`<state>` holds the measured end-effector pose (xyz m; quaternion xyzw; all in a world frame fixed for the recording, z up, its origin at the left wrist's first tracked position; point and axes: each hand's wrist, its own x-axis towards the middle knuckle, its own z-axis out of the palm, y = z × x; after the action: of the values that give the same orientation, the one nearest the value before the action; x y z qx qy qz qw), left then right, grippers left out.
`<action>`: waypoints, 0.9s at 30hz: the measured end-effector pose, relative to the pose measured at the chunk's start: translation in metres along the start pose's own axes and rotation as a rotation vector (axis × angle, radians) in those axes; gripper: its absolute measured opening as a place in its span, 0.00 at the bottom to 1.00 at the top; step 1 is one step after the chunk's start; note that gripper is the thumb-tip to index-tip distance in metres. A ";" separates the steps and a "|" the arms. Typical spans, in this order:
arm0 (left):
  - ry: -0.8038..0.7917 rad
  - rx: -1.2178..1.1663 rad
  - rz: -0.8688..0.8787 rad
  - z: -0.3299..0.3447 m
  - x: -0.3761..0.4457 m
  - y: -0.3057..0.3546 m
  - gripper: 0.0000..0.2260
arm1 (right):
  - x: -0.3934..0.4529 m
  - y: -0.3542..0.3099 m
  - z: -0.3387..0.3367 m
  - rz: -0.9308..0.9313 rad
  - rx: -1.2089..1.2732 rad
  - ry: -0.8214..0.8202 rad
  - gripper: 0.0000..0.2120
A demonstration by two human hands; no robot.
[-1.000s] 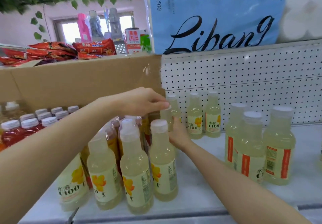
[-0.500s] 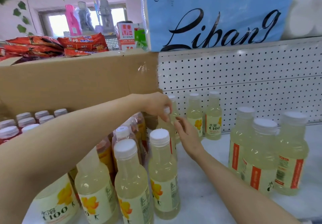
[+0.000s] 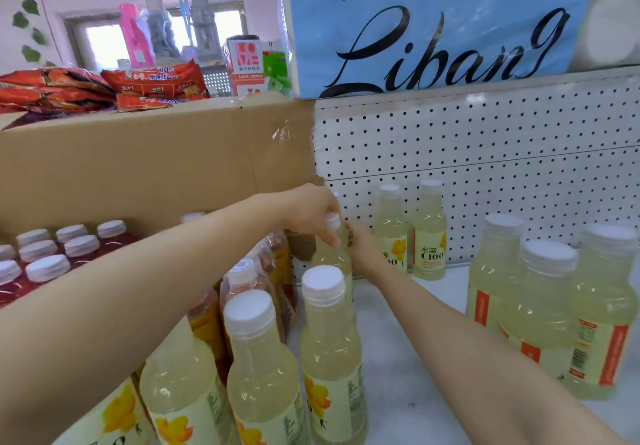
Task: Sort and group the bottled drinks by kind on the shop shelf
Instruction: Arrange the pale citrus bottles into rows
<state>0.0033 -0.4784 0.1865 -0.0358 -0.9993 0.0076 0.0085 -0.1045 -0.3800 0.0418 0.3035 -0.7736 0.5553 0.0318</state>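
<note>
Pale yellow bottle (image 3: 332,254) upright near shelf (image 3: 408,358) back edge. Left hand (image 3: 311,214) pinches cap; right hand (image 3: 362,252) against neck, grip unclear. Full, likely heavy, slick plastic; body grip steadier than cap.

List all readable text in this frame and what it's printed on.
"Libang": blue paper-roll pack on the top shelf.
"2500": same pack, upper left, printed sideways.
"水溶 C100": label of the rear bottle by the pegboard.
"LOVE": red and white carton; the rest is blurred.
Red snack bags and the other bottle labels: too blurred to read.
</note>
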 end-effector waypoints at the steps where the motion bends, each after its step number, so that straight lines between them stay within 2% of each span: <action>1: 0.004 0.004 0.000 0.000 0.000 0.000 0.21 | -0.001 0.000 0.002 -0.004 0.001 -0.009 0.15; 4: 0.010 0.007 0.001 0.002 0.000 -0.001 0.22 | -0.007 -0.001 0.002 -0.029 -0.012 -0.020 0.14; 5: 0.010 0.010 0.003 0.003 0.000 -0.001 0.22 | -0.009 0.000 0.000 -0.043 -0.032 0.020 0.14; 6: 0.009 0.011 0.003 0.003 0.001 0.000 0.23 | -0.012 0.000 -0.004 -0.058 -0.078 0.120 0.15; 9: 0.004 -0.004 -0.004 0.002 0.000 0.000 0.23 | -0.018 0.004 -0.017 -0.113 -0.350 0.626 0.22; 10: 0.004 -0.003 -0.002 0.003 0.000 0.000 0.23 | -0.019 0.006 -0.021 -0.084 -0.407 0.708 0.25; 13: 0.006 -0.011 -0.005 0.003 0.001 0.000 0.21 | -0.015 0.020 -0.029 0.108 -0.426 0.630 0.32; 17: 0.006 -0.023 -0.008 0.004 0.001 -0.001 0.22 | -0.006 0.041 -0.029 0.256 -0.244 0.489 0.40; 20: -0.013 -0.015 -0.011 0.003 0.002 -0.001 0.24 | -0.003 0.044 -0.022 0.243 -0.219 0.483 0.37; 24: -0.050 0.027 -0.019 -0.002 0.004 0.002 0.24 | -0.009 0.039 -0.004 0.175 -0.166 0.336 0.31; 27: -0.062 0.008 -0.020 -0.001 0.005 0.002 0.24 | -0.011 0.039 0.004 0.121 -0.151 0.314 0.33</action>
<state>-0.0012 -0.4764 0.1877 -0.0256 -0.9993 0.0124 -0.0223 -0.1142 -0.3714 0.0036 0.1626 -0.8155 0.5371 0.1413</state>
